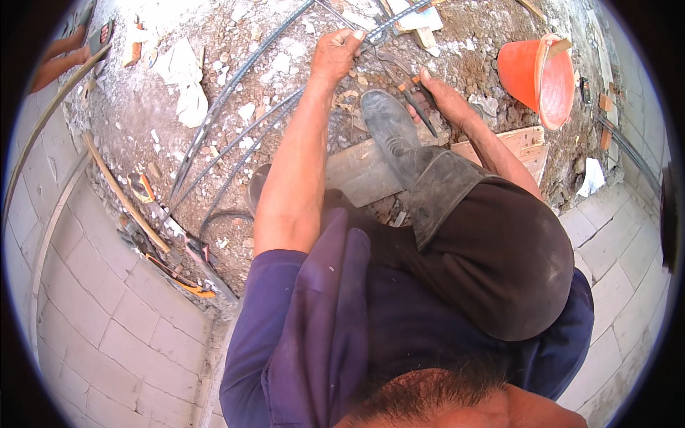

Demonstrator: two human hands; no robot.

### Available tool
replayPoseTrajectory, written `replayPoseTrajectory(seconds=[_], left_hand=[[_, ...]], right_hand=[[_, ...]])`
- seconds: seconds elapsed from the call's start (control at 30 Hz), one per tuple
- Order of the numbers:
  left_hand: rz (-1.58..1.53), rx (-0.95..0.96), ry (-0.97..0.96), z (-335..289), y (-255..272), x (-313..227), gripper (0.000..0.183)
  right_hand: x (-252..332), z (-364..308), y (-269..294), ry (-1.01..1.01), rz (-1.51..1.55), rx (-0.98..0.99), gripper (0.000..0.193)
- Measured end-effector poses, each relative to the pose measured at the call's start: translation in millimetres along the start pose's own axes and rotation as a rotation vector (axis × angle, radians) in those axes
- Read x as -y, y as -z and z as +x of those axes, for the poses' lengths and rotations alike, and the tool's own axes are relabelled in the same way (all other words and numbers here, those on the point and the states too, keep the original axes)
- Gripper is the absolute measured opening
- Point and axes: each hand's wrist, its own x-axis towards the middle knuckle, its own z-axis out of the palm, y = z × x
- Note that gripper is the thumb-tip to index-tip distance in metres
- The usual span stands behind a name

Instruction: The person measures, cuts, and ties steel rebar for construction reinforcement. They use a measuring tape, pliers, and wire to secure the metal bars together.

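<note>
My right hand (448,100) grips the handles of a pair of pincers (409,84) with orange and black grips. Their jaws reach up and left toward a ribbed steel rebar (399,17) at the top centre. My left hand (338,55) is closed in a pinch beside the lower end of that rebar. What lies between its fingertips is too small to make out. Below the pincers is my dusty boot (391,121), close to a wooden board (360,171) on the ground.
An orange bucket (519,73) leans at the right. Long bent rebars (227,91) cross the rubble at the left. A hand saw (187,285) and other tools lie by the left block wall (135,321). Another person's hand (56,53) shows at the far upper left.
</note>
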Motion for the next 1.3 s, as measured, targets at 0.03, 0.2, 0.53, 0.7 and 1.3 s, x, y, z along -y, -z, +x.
replayPoseTrajectory(seconds=[0.03,0.2,0.53,0.7,1.3], left_hand=[[-0.015,-0.003,0.009,-1,-1,-2,0.035],[-0.062,0.028,0.035,0,1,-9,0.037],[-0.019,-0.013,-0.020,1,-7,-14,0.032],[-0.014,-0.059,-0.008,-6,1,-11,0.028],[-0.108,-0.042,0.046,-3,-4,-11,0.033]], right_hand=[[-5,0,-3,0.102,-0.103,-0.024,0.057],[10,-9,-28,0.149,-0.378,-0.084,0.053],[22,-33,-22,0.282,-0.892,-0.409,0.057],[25,-32,-24,0.484,-1.391,-0.710,0.052],[14,-33,-10,0.727,-1.419,-0.846,0.059]])
